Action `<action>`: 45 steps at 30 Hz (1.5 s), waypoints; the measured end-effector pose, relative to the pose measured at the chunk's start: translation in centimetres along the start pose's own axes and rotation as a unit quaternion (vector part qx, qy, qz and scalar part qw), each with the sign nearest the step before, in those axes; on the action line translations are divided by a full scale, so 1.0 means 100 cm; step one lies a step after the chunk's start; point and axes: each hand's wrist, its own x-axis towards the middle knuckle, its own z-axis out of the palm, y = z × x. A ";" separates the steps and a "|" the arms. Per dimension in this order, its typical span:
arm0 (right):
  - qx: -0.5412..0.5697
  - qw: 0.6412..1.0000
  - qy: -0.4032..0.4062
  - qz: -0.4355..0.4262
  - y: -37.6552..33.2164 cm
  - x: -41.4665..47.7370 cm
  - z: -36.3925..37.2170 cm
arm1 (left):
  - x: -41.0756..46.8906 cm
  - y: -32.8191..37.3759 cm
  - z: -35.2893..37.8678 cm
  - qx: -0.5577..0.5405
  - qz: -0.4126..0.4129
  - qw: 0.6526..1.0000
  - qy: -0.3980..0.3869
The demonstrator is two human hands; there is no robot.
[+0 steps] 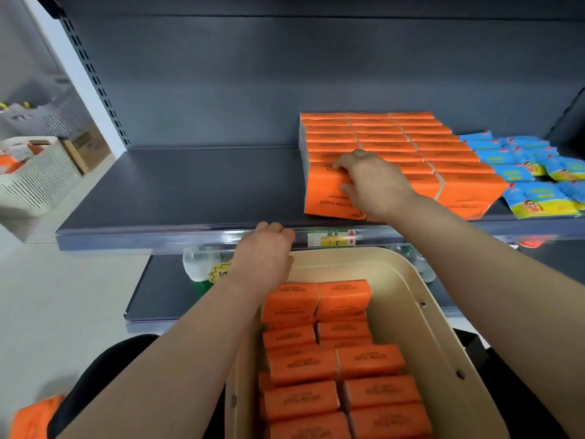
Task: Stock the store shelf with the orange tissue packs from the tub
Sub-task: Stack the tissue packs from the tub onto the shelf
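Observation:
A beige tub (421, 315) sits close below me, holding several orange tissue packs (316, 365). My left hand (266, 251) grips the tub's far left rim, just under the shelf edge. On the dark grey shelf (177, 188), rows of orange tissue packs (411, 144) stand in a block at the right. My right hand (367, 179) holds the front left orange pack (326, 194) of that block, fingers curled over its top edge and thumb on its front face.
Blue and yellow packets (535, 175) lie to the right of the orange block. A yellow price tag (332, 238) is on the shelf lip. White baskets (34, 175) stand at the far left. Bottles (202, 267) stand on the lower shelf. One loose orange pack (31, 419) lies at bottom left.

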 end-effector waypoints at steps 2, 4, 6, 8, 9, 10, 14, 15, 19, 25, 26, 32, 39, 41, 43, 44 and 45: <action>0.016 1.000 -0.003 -0.002 -0.003 0.002 0.004 | 0.001 0.000 0.000 -0.010 0.000 1.000 0.008; 0.020 1.000 -0.009 -0.010 -0.003 0.004 0.009 | 0.002 0.000 0.000 -0.016 0.002 1.000 0.018; 0.012 1.000 -0.011 -0.013 0.001 0.006 0.012 | 0.003 0.000 -0.001 -0.020 0.002 0.999 0.026; -0.007 1.000 -0.007 -0.008 0.005 0.006 0.016 | 0.003 0.001 0.000 -0.022 0.002 0.999 0.035; -0.020 1.000 -0.004 -0.005 0.007 0.006 0.018 | 0.003 0.001 0.000 -0.023 0.002 0.999 0.037; -0.031 1.000 0.001 -0.002 0.008 0.005 0.019 | 0.003 0.002 0.001 -0.024 0.002 0.999 0.039; -0.046 0.999 0.014 0.005 0.009 0.002 0.024 | 0.002 0.001 0.001 -0.026 0.003 0.999 0.037; -0.048 0.999 0.013 0.006 0.009 0.001 0.024 | 0.001 0.001 0.001 -0.026 0.004 0.999 0.036; -0.042 0.999 0.019 0.001 0.007 -0.004 0.018 | 0.000 0.002 0.000 -0.023 0.007 0.999 0.035; -0.022 0.987 0.143 -0.071 0.004 -0.051 0.026 | -0.009 0.002 -0.001 -0.033 0.007 0.999 0.025; -0.023 0.987 0.139 -0.082 0.005 -0.064 0.035 | -0.010 0.002 -0.002 -0.040 0.005 0.999 0.023; -0.008 0.996 -0.064 -0.064 0.013 -0.139 0.105 | -0.020 0.008 -0.002 -0.066 -0.002 0.998 -0.008; -0.018 0.988 -0.154 -0.023 0.016 -0.138 0.132 | -0.019 0.013 0.013 -0.039 0.033 0.997 -0.061; -0.022 0.988 -0.154 -0.017 0.014 -0.133 0.136 | -0.019 0.014 0.017 -0.031 0.041 0.996 -0.068; -0.023 0.987 -0.158 -0.006 0.012 -0.129 0.141 | -0.020 0.016 0.019 -0.019 0.050 0.995 -0.079; -0.026 0.986 -0.162 0.000 0.011 -0.129 0.143 | -0.021 0.016 0.020 -0.011 0.056 0.995 -0.084; -0.035 0.985 -0.166 0.004 0.010 -0.129 0.146 | -0.021 0.016 0.021 -0.002 0.062 0.994 -0.088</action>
